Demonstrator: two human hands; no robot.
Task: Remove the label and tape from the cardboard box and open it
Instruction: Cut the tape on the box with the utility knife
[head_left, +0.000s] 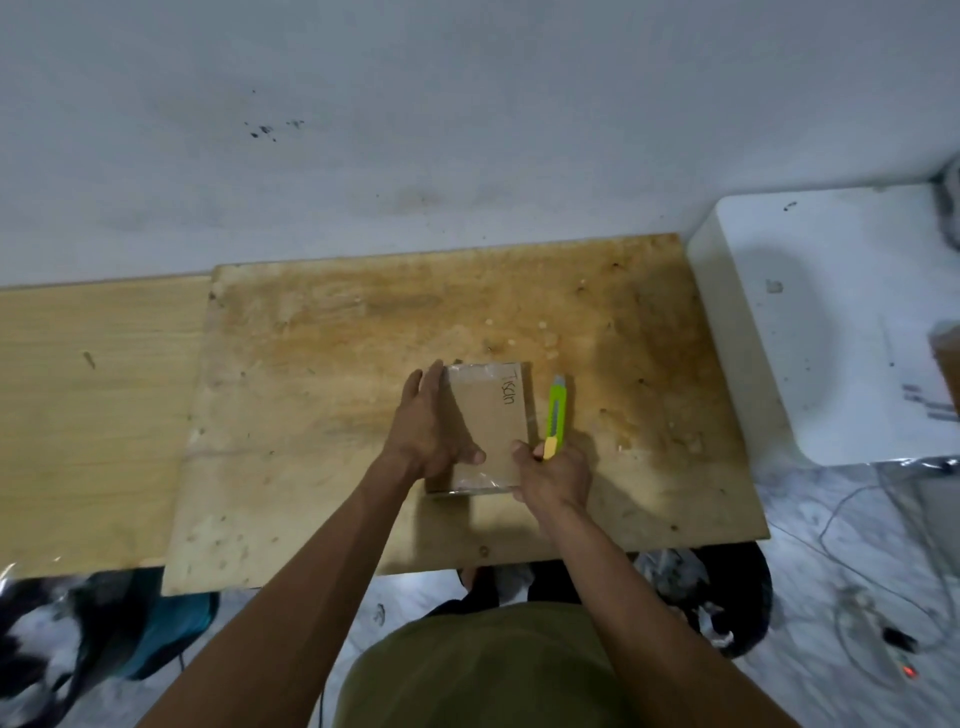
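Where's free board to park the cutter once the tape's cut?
Bare plywood board left of the left hand, and right of the cutter up to the white tub. The far strip by the wall is free too. Crowded: around the cardboard box, where the right hand grips the cutter.

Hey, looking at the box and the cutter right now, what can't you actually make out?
All in the head view:
- cutter: too small to tell whether the blade is out.
- cardboard box: left edge hidden under the left hand; near right corner behind the right hand.
- label: none discernible; only handwriting and glossy tape show.
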